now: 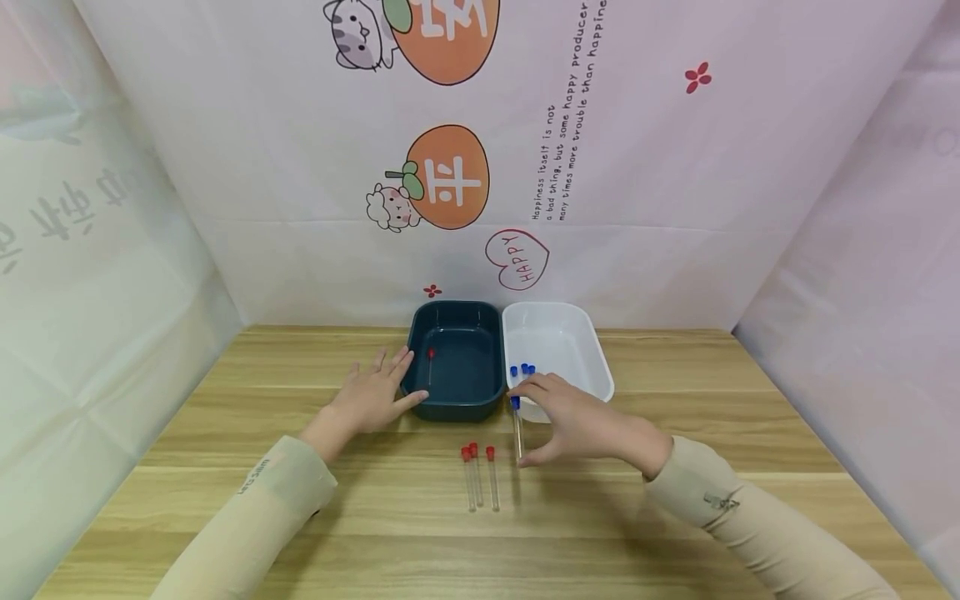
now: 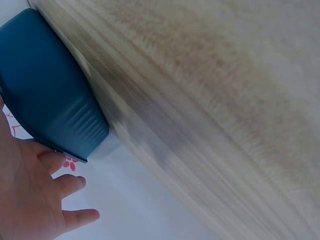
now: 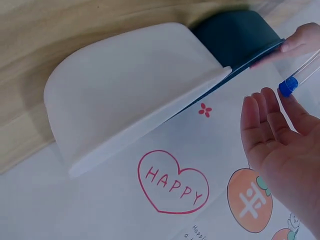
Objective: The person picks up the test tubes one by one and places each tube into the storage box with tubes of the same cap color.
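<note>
My right hand (image 1: 573, 419) holds a clear test tube with a blue cap (image 1: 517, 429) between thumb and fingers, cap end up, at the near edge of the white tray (image 1: 604, 367). In the right wrist view the blue cap (image 3: 288, 86) touches a fingertip. Several blue-capped tubes (image 1: 524, 368) show their caps inside the white tray. My left hand (image 1: 369, 398), fingers spread, rests on the left rim of the dark teal tray (image 1: 467, 367). One red-capped tube (image 1: 431, 354) lies in that tray. Three red-capped tubes (image 1: 491, 479) lie on the table before the trays.
Both trays stand side by side on the wooden table (image 1: 360, 517), near its back edge. A white printed cloth (image 1: 637, 167) hangs behind, and more pale cloth closes off the left and right sides.
</note>
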Available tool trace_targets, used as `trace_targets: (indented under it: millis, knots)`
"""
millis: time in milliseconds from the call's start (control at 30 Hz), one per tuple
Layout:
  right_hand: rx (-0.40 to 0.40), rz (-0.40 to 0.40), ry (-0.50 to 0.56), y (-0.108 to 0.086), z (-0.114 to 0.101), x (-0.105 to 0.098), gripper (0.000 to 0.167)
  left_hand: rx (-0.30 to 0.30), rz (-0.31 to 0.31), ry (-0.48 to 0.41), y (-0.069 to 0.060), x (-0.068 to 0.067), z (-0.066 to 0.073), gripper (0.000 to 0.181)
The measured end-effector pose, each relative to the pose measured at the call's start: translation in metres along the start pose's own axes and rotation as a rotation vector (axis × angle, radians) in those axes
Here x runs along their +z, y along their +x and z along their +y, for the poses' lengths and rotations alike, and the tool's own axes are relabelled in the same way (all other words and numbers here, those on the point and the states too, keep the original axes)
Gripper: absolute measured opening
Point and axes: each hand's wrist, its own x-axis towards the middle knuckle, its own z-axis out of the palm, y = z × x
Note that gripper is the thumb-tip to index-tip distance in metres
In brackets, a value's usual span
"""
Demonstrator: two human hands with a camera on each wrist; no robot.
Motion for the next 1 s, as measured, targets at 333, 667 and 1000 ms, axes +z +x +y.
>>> trace_targets:
  millis: [333,667,1000]
  knots:
    - [0.018,0.033,0.011,-0.001,0.010,-0.014,0.090,-0.001,0.003,0.008,-0.001,0.000,0.000,0.085]
    - [0.010,0.060,0.080,0.001,0.020,-0.024,0.089,-0.008,0.005,0.012,-0.001,0.000,0.001,0.085]
    - [-0.004,0.088,0.075,0.004,0.042,-0.017,0.085,-0.004,-0.003,0.019,-0.001,-0.001,0.001,0.086]
